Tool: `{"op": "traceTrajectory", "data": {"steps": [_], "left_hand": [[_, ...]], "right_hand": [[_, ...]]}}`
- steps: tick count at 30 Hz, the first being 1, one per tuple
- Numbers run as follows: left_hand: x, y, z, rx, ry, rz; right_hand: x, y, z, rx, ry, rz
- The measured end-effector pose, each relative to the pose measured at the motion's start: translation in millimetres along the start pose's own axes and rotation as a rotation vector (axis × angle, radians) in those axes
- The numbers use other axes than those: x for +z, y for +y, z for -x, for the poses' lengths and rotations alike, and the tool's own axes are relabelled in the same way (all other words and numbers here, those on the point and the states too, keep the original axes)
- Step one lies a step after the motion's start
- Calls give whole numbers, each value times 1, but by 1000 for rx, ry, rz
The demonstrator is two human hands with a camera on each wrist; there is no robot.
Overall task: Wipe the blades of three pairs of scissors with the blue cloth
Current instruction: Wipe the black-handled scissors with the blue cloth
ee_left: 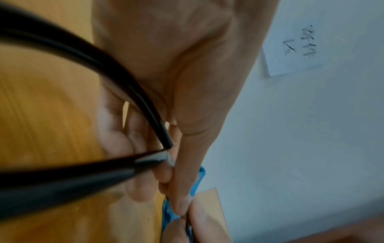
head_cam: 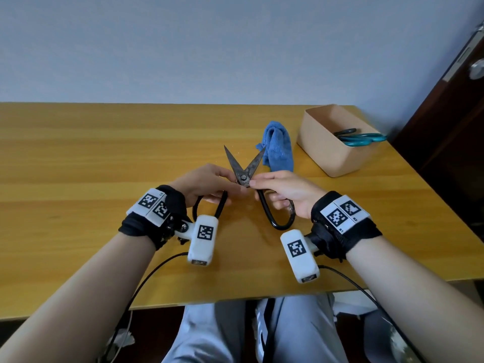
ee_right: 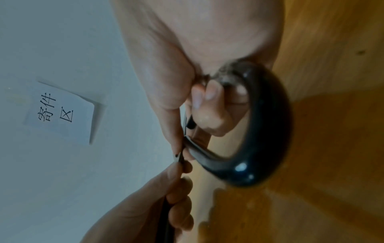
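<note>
A pair of dark iron scissors [head_cam: 243, 166] with black loop handles is held above the wooden table [head_cam: 78, 166], its blades spread in a V pointing away from me. My left hand [head_cam: 209, 184] grips the left handle loop [ee_left: 87, 60]. My right hand [head_cam: 282, 192] grips the right loop [ee_right: 259, 131], its fingers curled through it. Both thumbs meet near the pivot. The blue cloth [head_cam: 279, 148] lies crumpled on the table just behind the blades, touched by neither hand. In the left wrist view a sliver of the blue cloth [ee_left: 200, 177] shows past my fingers.
A tan box [head_cam: 324, 153] stands at the right rear of the table, holding teal-handled scissors [head_cam: 364, 138] and a dark-handled pair [head_cam: 345, 131]. A dark door [head_cam: 458, 113] is at the right. A paper note [ee_right: 60, 113] hangs on the wall.
</note>
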State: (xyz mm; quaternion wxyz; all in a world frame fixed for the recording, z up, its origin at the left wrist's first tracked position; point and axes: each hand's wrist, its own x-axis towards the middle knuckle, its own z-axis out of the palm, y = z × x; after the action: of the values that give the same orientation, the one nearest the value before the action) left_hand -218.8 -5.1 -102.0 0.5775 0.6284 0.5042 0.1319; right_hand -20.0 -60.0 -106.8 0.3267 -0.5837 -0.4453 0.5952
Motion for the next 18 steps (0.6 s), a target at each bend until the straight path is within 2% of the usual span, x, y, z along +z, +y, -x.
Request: {"op": "traceTrajectory", "data": {"steps": [3, 8, 12, 18], "left_hand": [[-4, -4, 4, -14, -106, 94], [-2, -8, 5, -39, -138, 131], [3, -9, 3, -8, -39, -76], [7, -15, 2, 61, 59, -80]], "right_hand": [[-3, 1, 4, 8, -60, 22], [-7, 4, 7, 36, -120, 95], [-7, 11, 8, 61, -102, 120], [-18, 16, 9, 28, 27, 19]]}}
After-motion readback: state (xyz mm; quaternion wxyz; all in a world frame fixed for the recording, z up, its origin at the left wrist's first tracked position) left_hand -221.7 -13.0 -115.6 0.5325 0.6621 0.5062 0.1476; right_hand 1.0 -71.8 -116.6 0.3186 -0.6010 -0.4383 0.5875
